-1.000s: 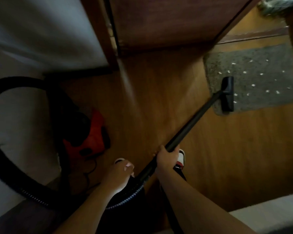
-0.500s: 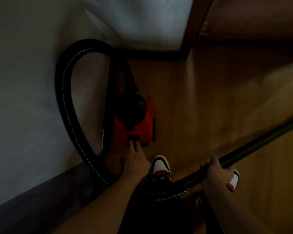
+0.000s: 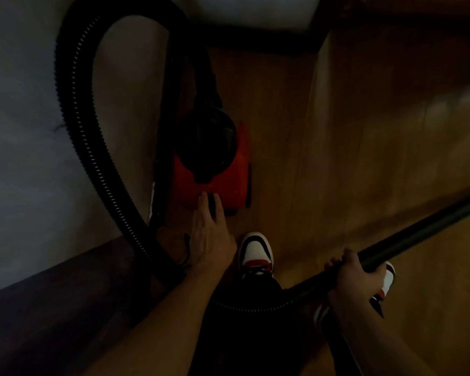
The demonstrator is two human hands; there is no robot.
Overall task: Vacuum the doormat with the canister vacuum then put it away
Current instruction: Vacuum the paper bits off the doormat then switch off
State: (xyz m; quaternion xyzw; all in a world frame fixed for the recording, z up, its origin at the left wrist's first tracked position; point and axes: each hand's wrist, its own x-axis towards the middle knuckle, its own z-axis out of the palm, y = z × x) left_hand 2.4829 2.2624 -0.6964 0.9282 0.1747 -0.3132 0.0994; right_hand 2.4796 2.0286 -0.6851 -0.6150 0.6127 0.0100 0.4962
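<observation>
Head view, dim and soft with blur. Near the middle of the frame a red plastic canister vacuum with a boxy body sits on a glossy brown wood-plank floor; a smooth black rounded dome covers its top. From the dome, a black ribbed flexible hose climbs toward 12 o'clock, arches over and runs down past 9 o'clock against a matte pale wall. It passes the dark skirting board at 7 o'clock, then curves low across 6 o'clock.

The left hand reaches in from 7 o'clock, palm down and fingers straight. Its fingertips touch the near edge of the red body beside a small black part; it grasps nothing.

At 4 o'clock the right hand is wrapped tightly round a smooth black rigid wand tube, fingers curled over the top. The tube slants up to the frame's edge at 3 o'clock.

Between the hands, a white, black and red leather-look sneaker points toward 12 o'clock. A second matching sneaker shows partly behind the right hand.
</observation>
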